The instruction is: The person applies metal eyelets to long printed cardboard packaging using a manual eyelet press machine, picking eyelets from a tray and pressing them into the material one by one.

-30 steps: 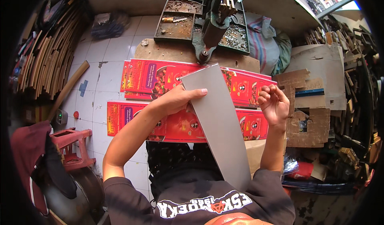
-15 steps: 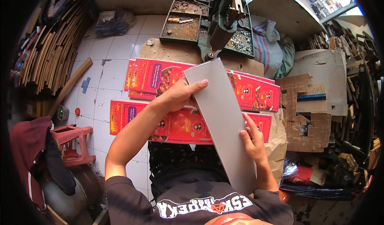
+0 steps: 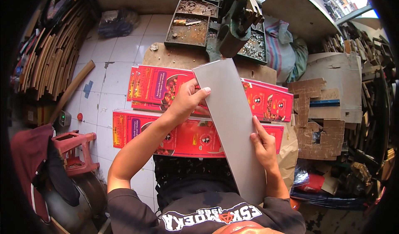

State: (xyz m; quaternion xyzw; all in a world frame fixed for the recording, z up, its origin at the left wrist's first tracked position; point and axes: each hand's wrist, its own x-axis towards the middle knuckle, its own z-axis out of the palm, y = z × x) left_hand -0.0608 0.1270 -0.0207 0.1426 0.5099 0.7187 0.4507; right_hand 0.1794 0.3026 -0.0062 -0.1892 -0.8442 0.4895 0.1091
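Note:
I hold a long grey cardboard sheet (image 3: 232, 117) tilted in front of me. My left hand (image 3: 185, 102) grips its upper left edge. My right hand (image 3: 262, 144) holds its lower right edge. Under the sheet lie two stacks of red printed cardboard sheets: a far stack (image 3: 160, 85) and a near stack (image 3: 183, 135), both on a brown board (image 3: 174, 59). The grey sheet covers the middle of both stacks.
A green metal press machine (image 3: 235, 20) with a tray of small parts (image 3: 189, 24) stands beyond the stacks. Brown cardboard scraps (image 3: 320, 121) pile up at the right. Bundled cardboard strips (image 3: 50, 59) lean at the left. A red stool (image 3: 72, 149) sits on white floor tiles.
My right hand came down from the upper right, off the far red stack, and took hold of the grey sheet's lower right edge. The sheet shifted slightly with my left hand.

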